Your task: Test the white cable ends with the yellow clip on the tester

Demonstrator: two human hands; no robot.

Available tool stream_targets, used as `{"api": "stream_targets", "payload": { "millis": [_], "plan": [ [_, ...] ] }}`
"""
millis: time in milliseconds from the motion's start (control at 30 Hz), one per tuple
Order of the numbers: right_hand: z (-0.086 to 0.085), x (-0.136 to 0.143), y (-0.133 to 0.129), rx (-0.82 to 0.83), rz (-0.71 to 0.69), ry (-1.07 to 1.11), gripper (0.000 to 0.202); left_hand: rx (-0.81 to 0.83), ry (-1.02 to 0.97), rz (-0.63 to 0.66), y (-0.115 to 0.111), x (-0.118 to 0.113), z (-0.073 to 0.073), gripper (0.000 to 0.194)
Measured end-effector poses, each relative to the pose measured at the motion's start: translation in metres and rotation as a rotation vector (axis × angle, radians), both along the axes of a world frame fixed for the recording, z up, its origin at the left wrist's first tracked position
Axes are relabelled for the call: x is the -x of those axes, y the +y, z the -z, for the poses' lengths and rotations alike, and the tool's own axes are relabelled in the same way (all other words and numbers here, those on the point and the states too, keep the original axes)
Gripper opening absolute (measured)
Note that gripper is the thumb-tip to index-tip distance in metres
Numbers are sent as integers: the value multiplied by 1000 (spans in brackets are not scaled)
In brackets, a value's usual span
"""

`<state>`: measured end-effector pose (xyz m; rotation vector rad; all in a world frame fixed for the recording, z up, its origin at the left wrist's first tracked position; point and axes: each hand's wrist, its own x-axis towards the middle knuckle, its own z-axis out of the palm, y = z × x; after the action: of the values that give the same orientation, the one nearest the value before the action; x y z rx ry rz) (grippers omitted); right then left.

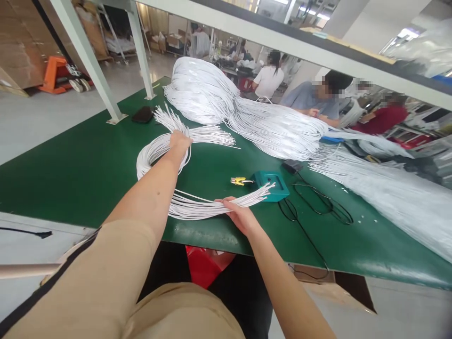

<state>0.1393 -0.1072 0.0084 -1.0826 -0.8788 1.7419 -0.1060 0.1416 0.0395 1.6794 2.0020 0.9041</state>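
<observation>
A coiled bundle of white cables (148,153) lies on the green tabletop, its ends fanned out at the back. My left hand (181,140) is closed over the bundle near those ends. Toward the table's front edge, my right hand (237,212) has its fingers wrapped round the loose white cable ends (197,206), which point right. Just beyond these tips sits a teal box (271,184), partly covered by them. A small yellow clip-like piece (240,181) is at its left side.
Large piles of white cables (201,89) stretch across the back and right (381,197). A black adapter (292,166) and black cords (328,205) lie right of the box. A dark flat object (142,114) is near the shelf post (88,61). Several people sit beyond.
</observation>
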Motion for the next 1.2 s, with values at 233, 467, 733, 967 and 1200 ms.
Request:
{"api": "stream_targets", "payload": {
  "millis": [233, 467, 733, 967, 1200],
  "plan": [
    [2, 1, -1, -28, 4, 18, 24, 89, 292, -35, -39, -31, -33, 114],
    [2, 2, 2, -7, 8, 55, 27, -161, 728, 815, -132, -7, 8, 30],
    [-5, 4, 10, -67, 23, -87, 34, -78, 330, 711, -120, -26, -8, 41],
    [-38, 9, 46, -180, 129, -249, 44, 464, -289, 996, -163, -79, -24, 112],
    [-92, -18, 50, -424, 91, -268, 42, 424, -580, 1183, -122, -97, -65, 51]
  ]
}}
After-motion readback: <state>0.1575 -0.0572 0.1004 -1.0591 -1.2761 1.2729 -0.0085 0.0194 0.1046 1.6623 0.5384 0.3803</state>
